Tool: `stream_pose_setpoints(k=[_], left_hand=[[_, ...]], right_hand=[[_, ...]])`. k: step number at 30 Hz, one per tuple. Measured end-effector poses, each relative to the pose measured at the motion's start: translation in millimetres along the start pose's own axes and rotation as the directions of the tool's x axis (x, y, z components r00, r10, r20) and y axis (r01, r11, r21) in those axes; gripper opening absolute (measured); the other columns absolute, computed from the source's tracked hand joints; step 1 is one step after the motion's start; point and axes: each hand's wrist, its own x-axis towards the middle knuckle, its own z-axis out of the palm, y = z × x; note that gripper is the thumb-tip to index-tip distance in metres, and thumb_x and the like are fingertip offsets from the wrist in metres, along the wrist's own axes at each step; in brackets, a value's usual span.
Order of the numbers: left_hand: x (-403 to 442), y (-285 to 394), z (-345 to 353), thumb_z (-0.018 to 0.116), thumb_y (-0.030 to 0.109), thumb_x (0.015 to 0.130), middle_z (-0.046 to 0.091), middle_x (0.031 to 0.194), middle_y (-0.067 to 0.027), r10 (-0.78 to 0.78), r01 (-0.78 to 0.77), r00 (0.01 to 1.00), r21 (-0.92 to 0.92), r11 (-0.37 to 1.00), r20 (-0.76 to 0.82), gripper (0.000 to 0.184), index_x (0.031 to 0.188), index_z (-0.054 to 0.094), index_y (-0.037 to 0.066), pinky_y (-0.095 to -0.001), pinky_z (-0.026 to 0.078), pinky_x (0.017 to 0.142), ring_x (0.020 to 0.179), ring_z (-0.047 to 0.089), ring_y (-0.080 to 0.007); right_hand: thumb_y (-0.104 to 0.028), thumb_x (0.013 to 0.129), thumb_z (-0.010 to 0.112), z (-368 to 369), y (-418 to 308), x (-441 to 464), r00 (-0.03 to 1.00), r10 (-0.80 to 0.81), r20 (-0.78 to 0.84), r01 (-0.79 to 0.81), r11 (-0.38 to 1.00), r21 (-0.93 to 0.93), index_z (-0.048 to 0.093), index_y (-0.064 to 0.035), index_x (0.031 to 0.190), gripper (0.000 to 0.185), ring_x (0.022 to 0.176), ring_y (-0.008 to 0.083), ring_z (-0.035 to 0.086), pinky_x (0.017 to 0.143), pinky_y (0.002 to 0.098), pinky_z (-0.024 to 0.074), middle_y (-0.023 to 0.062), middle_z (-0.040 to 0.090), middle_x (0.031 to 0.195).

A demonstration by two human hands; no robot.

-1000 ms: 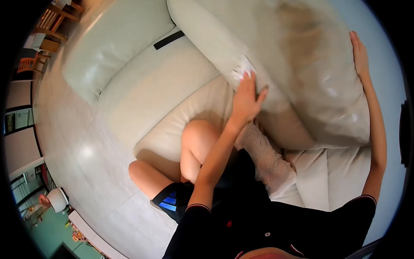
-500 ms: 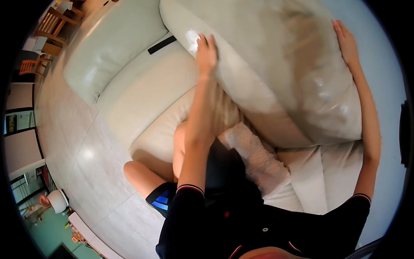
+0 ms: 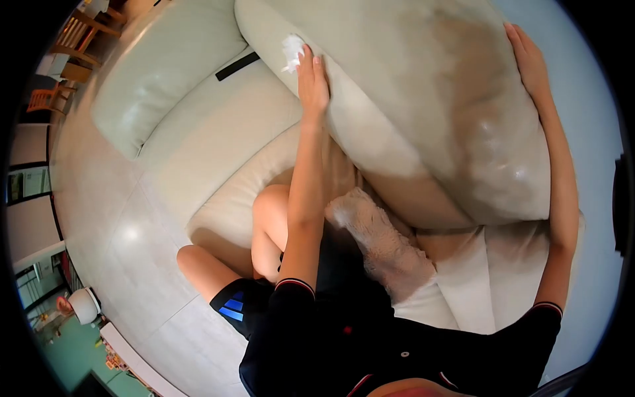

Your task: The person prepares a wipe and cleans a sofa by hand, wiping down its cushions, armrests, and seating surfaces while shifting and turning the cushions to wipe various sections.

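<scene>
My left hand (image 3: 312, 83) presses a crumpled white tissue (image 3: 292, 53) against the front of the cream sofa backrest (image 3: 390, 73), with its fingers close together. On the far side of that backrest, my right hand (image 3: 529, 59) rests along the top edge beside the wall, fingers extended and holding nothing. A fluffy pinkish cushion or cloth (image 3: 383, 245) lies on the sofa against my lap. Between the seat and the armrest sits a flat black object (image 3: 237, 66).
The sofa seat (image 3: 218, 126) and armrest (image 3: 165, 66) extend to the upper left. Beyond them are the tiled floor (image 3: 132, 264) and wooden chairs (image 3: 78, 33). A white round object (image 3: 84, 306) stands at the lower left. The pale wall (image 3: 589, 165) is on the right.
My left hand has moved up and left along the backrest with the tissue. My right hand appears slightly farther up and left in view, still on the backrest's edge.
</scene>
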Motion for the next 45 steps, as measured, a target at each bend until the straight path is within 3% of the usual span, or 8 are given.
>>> stream_pose_setpoints(k=[5,13,17,18,25,33,39,45], left_hand=[[-111,50,10,0.040,0.030,0.106,0.026,0.161,-0.0223,-0.035,0.015,0.981,0.107,0.994,0.191,0.059,0.154,0.026,-0.002,-0.0421,0.008,0.124,0.152,0.017,-0.0356],[-298,111,39,0.057,0.033,0.097,0.033,0.154,-0.0285,0.047,-0.138,0.844,0.131,0.982,0.535,0.073,0.153,0.028,-0.004,-0.0497,0.020,0.120,0.148,0.025,-0.0403],[-211,70,1,0.041,0.033,0.106,0.022,0.162,-0.0210,-0.153,0.158,0.982,-0.036,0.987,0.114,0.065,0.155,0.021,-0.005,-0.0430,0.009,0.124,0.152,0.017,-0.0353],[-168,72,-15,0.040,0.041,0.106,0.034,0.154,-0.0170,-0.317,0.327,0.944,-0.432,0.840,0.097,0.067,0.154,0.025,-0.003,-0.0384,0.019,0.119,0.142,0.029,-0.0286],[-86,-4,27,0.036,0.039,0.108,0.012,0.166,-0.0161,-0.357,0.331,0.929,-0.224,0.917,-0.091,0.066,0.157,0.016,-0.002,-0.0352,0.008,0.124,0.154,0.010,-0.0262],[-297,94,30,0.042,0.031,0.107,0.027,0.161,-0.0196,-0.421,0.480,0.829,-0.083,0.873,0.367,0.061,0.156,0.023,0.000,-0.0381,0.017,0.122,0.150,0.024,-0.0303],[-139,37,-43,0.042,0.043,0.106,0.042,0.153,-0.0121,-0.577,0.476,0.816,-0.605,0.638,0.034,0.061,0.149,0.041,0.000,-0.0375,0.026,0.118,0.140,0.039,-0.0232],[127,-97,-83,0.040,0.039,0.107,0.034,0.156,-0.0237,-0.092,0.096,0.947,-0.003,0.995,-0.306,0.064,0.148,0.035,-0.008,-0.0371,0.019,0.121,0.148,0.029,-0.0323]], right_hand=[[-0.044,0.102,0.044,-1,-3,-2,0.991,-0.131,-0.029,0.122,0.969,-0.214,0.062,-0.0011,0.105,0.046,0.093,0.0398,0.063,0.084,0.0448,0.0475,0.0222,0.067,0.098],[-0.057,0.100,0.044,6,15,12,0.998,0.015,0.064,-0.016,1.000,0.013,0.064,-0.0085,0.122,0.057,0.101,0.0223,0.063,0.093,0.0292,0.0436,0.0111,0.070,0.106],[-0.057,0.100,0.045,2,26,16,0.999,-0.008,0.052,0.010,0.999,-0.042,0.063,-0.0085,0.126,0.058,0.104,0.0211,0.062,0.095,0.0289,0.0431,0.0100,0.069,0.110],[-0.057,0.100,0.045,0,20,10,0.998,0.001,0.061,0.003,0.999,-0.049,0.063,-0.0085,0.126,0.058,0.104,0.0211,0.062,0.095,0.0289,0.0431,0.0100,0.069,0.110],[-0.046,0.103,0.042,-1,-11,-7,0.990,-0.133,-0.042,0.125,0.981,-0.147,0.059,0.0003,0.093,0.050,0.082,0.0340,0.059,0.078,0.0418,0.0458,0.0220,0.064,0.088],[-0.053,0.101,0.045,5,23,17,0.999,0.011,0.042,-0.013,0.999,0.040,0.062,-0.0054,0.119,0.054,0.101,0.0221,0.060,0.093,0.0315,0.0430,0.0115,0.068,0.107],[-0.054,0.100,0.047,1,23,13,0.994,-0.067,0.087,0.056,0.991,0.124,0.064,-0.0061,0.127,0.057,0.110,0.0168,0.059,0.099,0.0276,0.0409,0.0067,0.068,0.117],[-0.053,0.101,0.044,-2,-6,-3,0.999,0.002,0.036,-0.003,1.000,0.003,0.061,-0.0024,0.109,0.054,0.085,0.0255,0.059,0.083,0.0319,0.0448,0.0155,0.065,0.091]])
